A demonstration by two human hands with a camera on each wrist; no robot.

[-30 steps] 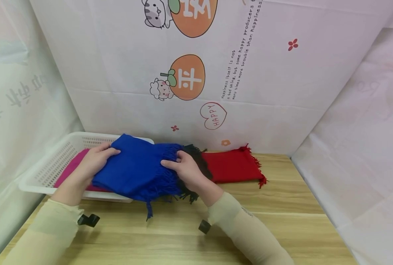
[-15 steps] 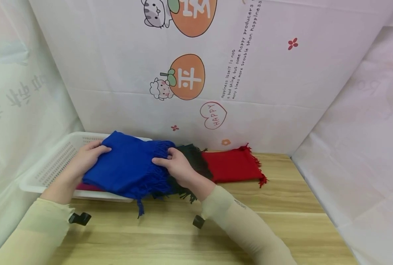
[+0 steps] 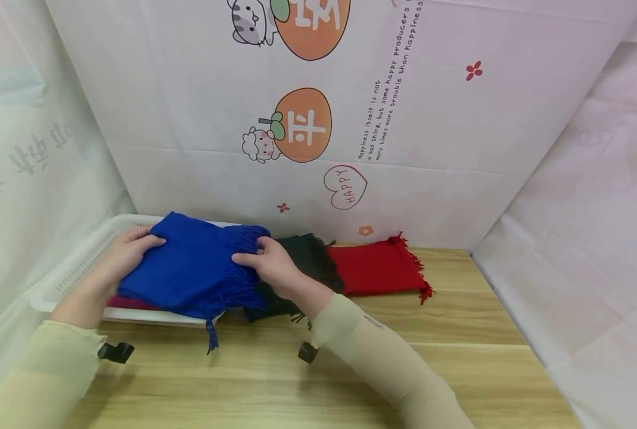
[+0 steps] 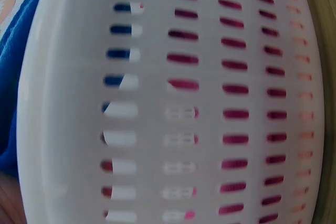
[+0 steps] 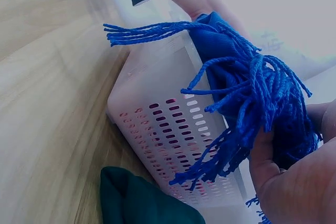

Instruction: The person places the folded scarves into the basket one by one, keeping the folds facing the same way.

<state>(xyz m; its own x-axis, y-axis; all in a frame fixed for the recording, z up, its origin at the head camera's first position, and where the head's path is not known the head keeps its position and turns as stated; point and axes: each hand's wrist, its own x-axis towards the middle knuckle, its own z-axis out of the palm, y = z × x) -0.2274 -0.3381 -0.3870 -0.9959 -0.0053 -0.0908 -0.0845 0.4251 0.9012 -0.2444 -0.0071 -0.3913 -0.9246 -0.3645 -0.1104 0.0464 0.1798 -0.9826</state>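
A folded blue scarf (image 3: 184, 262) with fringe stretches between both hands, over the white plastic basket (image 3: 61, 280). At its left edge, my left hand (image 3: 127, 253) grips it with the thumb on top. The fringed end is pinched by my right hand (image 3: 275, 265), its thumb on the near face. In the right wrist view the blue fringe (image 5: 252, 93) dangles beside the basket's slotted wall (image 5: 173, 124). Magenta cloth (image 3: 136, 303) shows inside the basket below the scarf. The left wrist view is filled by the basket's side (image 4: 152, 124), with the left hand mostly hidden.
A folded dark green scarf (image 3: 307, 259) lies right of the basket, partly behind the right hand. Beyond it a folded red scarf (image 3: 377, 268) lies on the wooden table (image 3: 254, 381). A white printed sheet (image 3: 431, 131) stands along the back, with white sheets at both sides.
Both hands have carried the blue scarf leftward, farther over the basket. More of the dark green scarf now shows, and less of the magenta cloth.
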